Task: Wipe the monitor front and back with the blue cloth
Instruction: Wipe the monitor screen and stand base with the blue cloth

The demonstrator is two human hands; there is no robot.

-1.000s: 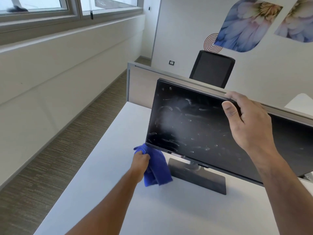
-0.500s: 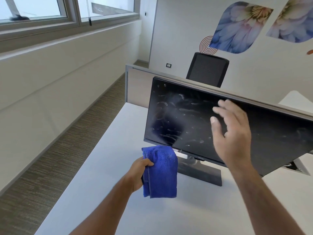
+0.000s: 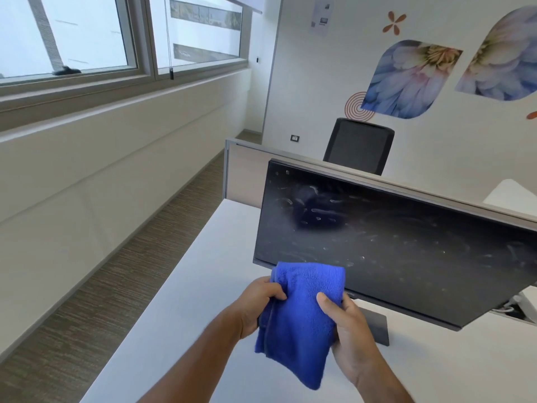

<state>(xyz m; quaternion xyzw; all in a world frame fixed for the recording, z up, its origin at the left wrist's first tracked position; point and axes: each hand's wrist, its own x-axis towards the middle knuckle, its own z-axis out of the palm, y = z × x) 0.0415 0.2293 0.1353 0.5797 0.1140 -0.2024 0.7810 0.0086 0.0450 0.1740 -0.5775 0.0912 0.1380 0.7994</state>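
Note:
A black monitor (image 3: 392, 245) stands on a white desk (image 3: 180, 301), its dark screen facing me and covered in pale smears. Its flat dark base (image 3: 377, 330) shows below the screen. In front of the screen's lower left corner I hold a folded blue cloth (image 3: 299, 318) in both hands. My left hand (image 3: 258, 303) grips the cloth's left edge. My right hand (image 3: 348, 333) grips its right side, thumb on the front. The cloth hangs down between them, off the desk and apart from the screen.
A low grey partition (image 3: 247, 158) runs behind the monitor, with a black office chair (image 3: 360, 144) beyond it. A white wall ledge and windows line the left, across a strip of striped carpet (image 3: 101, 286). Cables (image 3: 514, 306) sit at the right under the screen.
My right hand left the monitor's top edge and came down onto the cloth. My left hand lifted the cloth from beside the base up in front of the screen.

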